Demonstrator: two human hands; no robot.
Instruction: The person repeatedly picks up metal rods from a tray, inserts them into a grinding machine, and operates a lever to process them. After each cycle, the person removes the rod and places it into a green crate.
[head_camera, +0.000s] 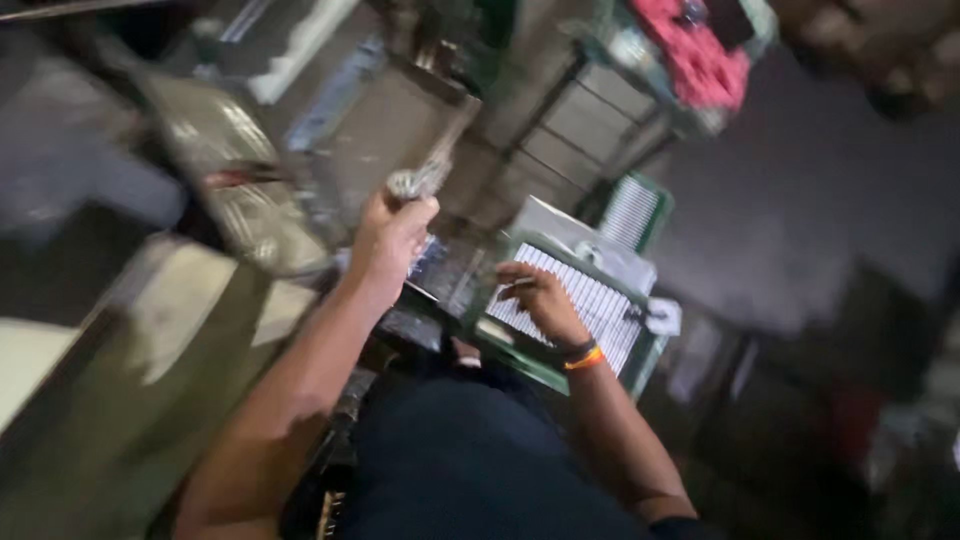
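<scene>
Metal rods, a small silvery bundle of them, stand gripped in the left hand, which I see raised above the near edge of the bench with the fingers curled tight around the lower end of the bundle, so that only the upper tips show above the fist. The picture is smeared by motion, and I cannot tell how many pieces the bundle holds. The right hand rests low over a green-rimmed tray that carries a close row of pale thin pieces laid side by side; its fingers are bent and pinched together on what looks like one slim piece at the left end of the row, though I cannot confirm the contact. I judge the step in hand to be the sorting or loading of thin pieces between bundle and tray, with the work partway along, since the row already fills most of the tray. Any next move calls for a steady left grip so the bundle does not splay, and a fine pinch on the right so neighbouring pieces stay in line. A second green tray lies just beyond the first, and a heap of red cloth sits well apart at the far side.
</scene>
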